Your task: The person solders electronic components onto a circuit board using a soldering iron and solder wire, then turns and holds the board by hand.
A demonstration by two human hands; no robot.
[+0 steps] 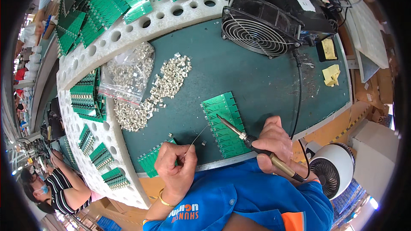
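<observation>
My left hand (pixel 175 167) pinches a thin solder wire (pixel 198 136), whose end reaches the left edge of an upright-lying green circuit board panel (pixel 227 134). My right hand (pixel 274 145) grips a soldering iron (pixel 264 150), with its tip over that panel's upper left edge. A second green board (pixel 147 162) lies beside and partly behind my left hand. A loose pile of small silver connectors (pixel 171 79) spreads above my hands, next to a clear bag (pixel 122 77) of similar parts. A single small part (pixel 204 143) lies between the boards.
Perforated white foam (pixel 135 188) holds boards at left and top. A black fan (pixel 257 34), soldering station (pixel 291 4) and yellow sponge (pixel 329 49) stand at upper right, by a trailing cable. A white fan (pixel 332 169) sits off the bench (pixel 308 90). A co-worker (pixel 60 184) works at left.
</observation>
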